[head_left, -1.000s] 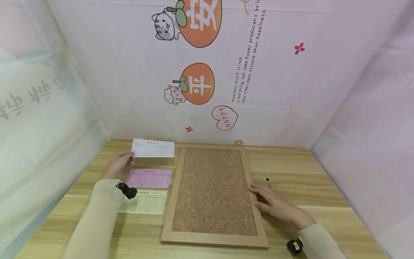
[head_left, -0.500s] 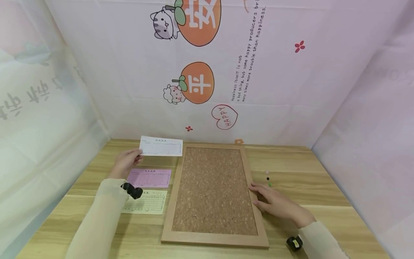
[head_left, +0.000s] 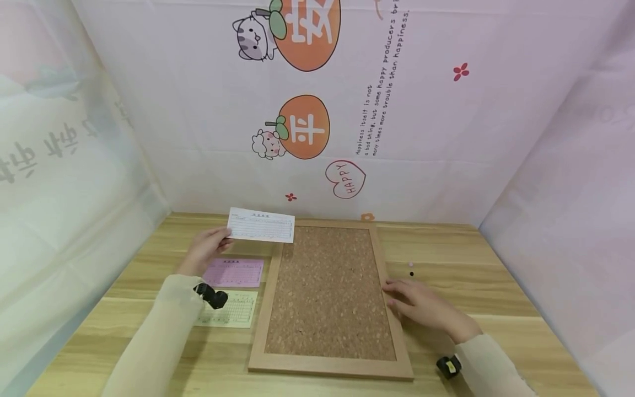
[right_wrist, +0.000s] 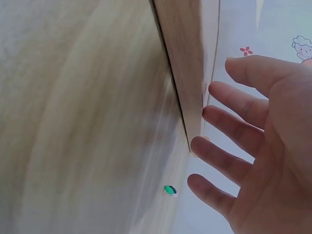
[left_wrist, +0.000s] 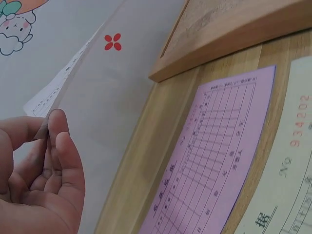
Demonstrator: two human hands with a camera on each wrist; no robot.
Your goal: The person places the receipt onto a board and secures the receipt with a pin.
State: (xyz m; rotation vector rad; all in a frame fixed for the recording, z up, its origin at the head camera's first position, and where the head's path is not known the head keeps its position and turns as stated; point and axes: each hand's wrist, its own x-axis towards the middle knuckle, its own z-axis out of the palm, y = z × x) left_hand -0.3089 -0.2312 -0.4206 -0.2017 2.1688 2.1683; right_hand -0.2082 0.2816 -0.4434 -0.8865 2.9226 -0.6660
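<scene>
Over the cork board's (head_left: pixel 337 298) far L corner, as head view has it, the white slip (head_left: pixel 261 225) hangs from the L hand (head_left: pixel 205 248): thumb & fingers pinch it near its lower L corner. Slip's R end covers that corner of the frame (head_left: pixel 329 368); L wrist view shows it lifted, tilted, nearly edge-on. Can't tell if its R end touches wood. R hand (head_left: pixel 431 309) holds nothing: fingers extended & apart, tips at the frame's R side, seemingly touching, maybe to steady it.

Pink slip (head_left: pixel 237 273) lies flat on the table (head_left: pixel 476 264), just L of board, w/ the yellow slip (head_left: pixel 238 310) nearer the person; L arm hides part of both. R of board, past the R hand: a pale pin (head_left: pixel 410 264) & a black pin (head_left: pixel 412 273). Green pin (right_wrist: pixel 169 190) shows in R wrist view only, prob. behind the fingers in head view.

Step in hand, at a guess: bringing the white slip onto the board; nothing's pinned yet. Next move prob. calls for taking it further R, lowering it flat & straight on the cork, then freeing the R hand for a pin. Risk: held at one end only, paper could curl or swing askew.
</scene>
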